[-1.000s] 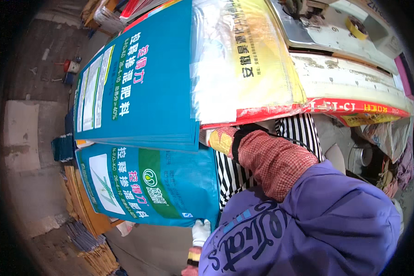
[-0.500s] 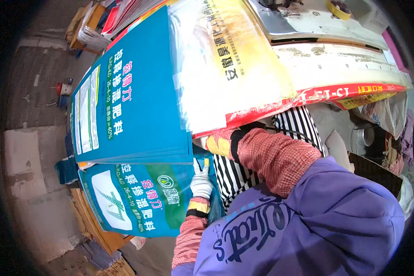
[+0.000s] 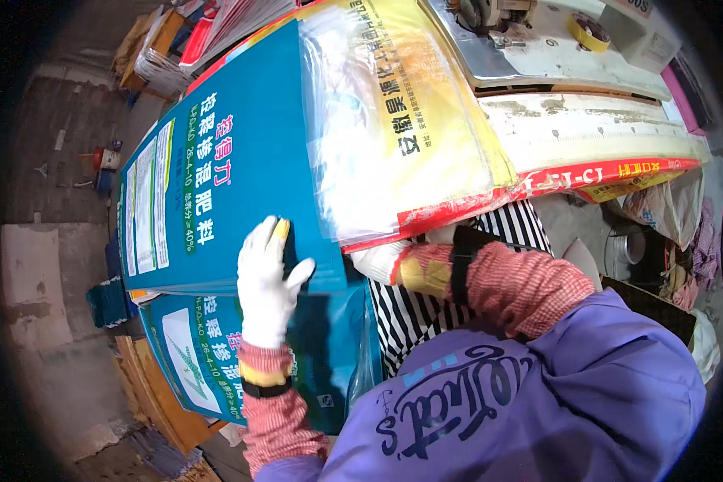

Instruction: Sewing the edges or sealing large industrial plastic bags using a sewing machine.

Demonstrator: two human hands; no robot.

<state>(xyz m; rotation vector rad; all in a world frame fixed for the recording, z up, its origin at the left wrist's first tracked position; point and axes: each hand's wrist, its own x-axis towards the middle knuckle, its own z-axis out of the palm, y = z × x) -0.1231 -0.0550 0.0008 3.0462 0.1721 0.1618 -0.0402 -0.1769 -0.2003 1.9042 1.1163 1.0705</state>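
A stack of flat teal printed bags (image 3: 269, 120) lies before me. My left hand (image 3: 267, 281), in a white glove with a yellow patch at one fingertip, rests on its near edge, fingers stretched and thumb apart. My right hand (image 3: 380, 262), also gloved, reaches to the stack's near right corner; its fingers are hidden beneath the bags and clear plastic sheets (image 3: 337, 181). Those sheets overlap a yellow bag (image 3: 450, 112) with a red border (image 3: 450, 214). Below the stack's near edge, another teal bag (image 3: 317, 361) hangs down by my lap.
A sewing machine (image 3: 498, 12) and a yellow tape roll (image 3: 590, 31) stand on the worn white table (image 3: 594, 120) at the far right. A wooden bench edge (image 3: 157, 394) shows at the lower left. More folded bags (image 3: 241, 32) are piled at the far left.
My left hand has moved up and left from the hanging teal bag onto the stack, spreading its fingers. My right hand has shifted slightly toward me and to the right.
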